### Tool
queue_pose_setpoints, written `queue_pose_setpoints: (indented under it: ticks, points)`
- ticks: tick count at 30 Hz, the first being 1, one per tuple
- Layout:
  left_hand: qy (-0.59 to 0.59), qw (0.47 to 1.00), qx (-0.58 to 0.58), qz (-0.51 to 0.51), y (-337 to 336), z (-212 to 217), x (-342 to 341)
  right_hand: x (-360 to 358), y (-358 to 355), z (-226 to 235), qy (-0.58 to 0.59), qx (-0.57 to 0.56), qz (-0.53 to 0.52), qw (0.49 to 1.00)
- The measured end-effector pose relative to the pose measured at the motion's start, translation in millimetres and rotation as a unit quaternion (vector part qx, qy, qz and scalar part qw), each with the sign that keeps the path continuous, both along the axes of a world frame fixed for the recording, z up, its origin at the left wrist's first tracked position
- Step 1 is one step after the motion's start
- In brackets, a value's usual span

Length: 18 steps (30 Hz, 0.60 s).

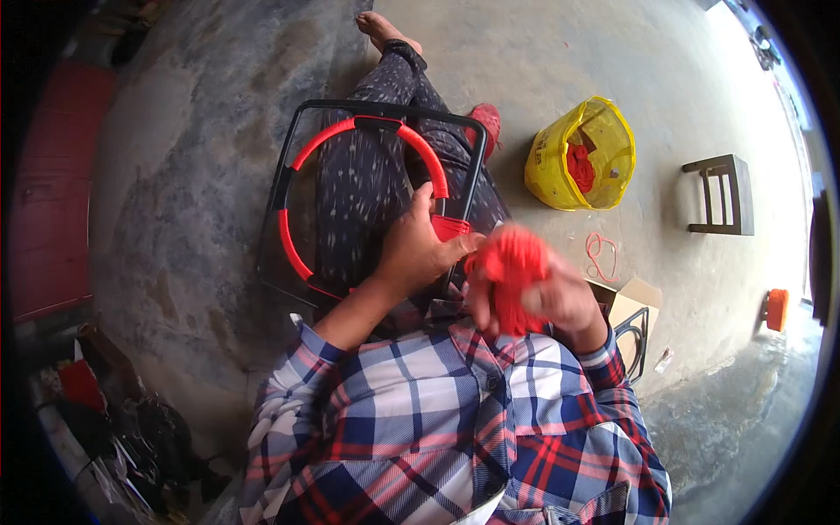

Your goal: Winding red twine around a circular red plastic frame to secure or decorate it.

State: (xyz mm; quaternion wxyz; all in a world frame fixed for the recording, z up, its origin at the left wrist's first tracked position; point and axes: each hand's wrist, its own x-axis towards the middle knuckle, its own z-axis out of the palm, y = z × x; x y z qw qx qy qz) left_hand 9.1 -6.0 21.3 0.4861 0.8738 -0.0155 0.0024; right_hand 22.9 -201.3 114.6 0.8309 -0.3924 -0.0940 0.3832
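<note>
Clock directions are taken from the person's hands, with twelve toward the feet. The left hand (413, 252) is curled in a grasp on a red-and-black ring (423, 145), between three and four o'clock on its rim. The ring sits inside a black frame (385, 106) with rounded corners, which lies at ten o'clock over the legs in dark, speckled trousers (360, 197). The right hand (564, 297) has its fingers bent around a bundle of red cord (512, 262), held before the plaid shirt (411, 394). Bundle and right fingers are blurred; I cannot tell whether the left fingertips touch the bundle.

On the floor, I see a yellow bucket (547, 171) between one and two o'clock, with red material (579, 168) inside. A small dark stool (739, 194) lies between two and three. At three o'clock is a loose loop of red cord (591, 252), and just beyond, toward four, an open cardboard box (643, 296) with black bars (643, 331) beside its near edge. A bare foot (385, 31) shows near eleven, and a red shoe (486, 122) at twelve.
</note>
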Motion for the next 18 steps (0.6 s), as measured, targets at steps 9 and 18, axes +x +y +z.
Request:
queue_pose_setpoints:
  ticks: [9,18]
  points:
    - [0.241,0.859,-0.430,0.136,10.8,0.9,7.1,49.7,-13.3,-42.3,-0.507,-0.581,0.060,0.634]
    - [0.276,0.750,-0.576,0.175,6.0,-3.2,12.9,50.2,13.4,-109.5,-0.391,-0.325,-0.214,0.834]
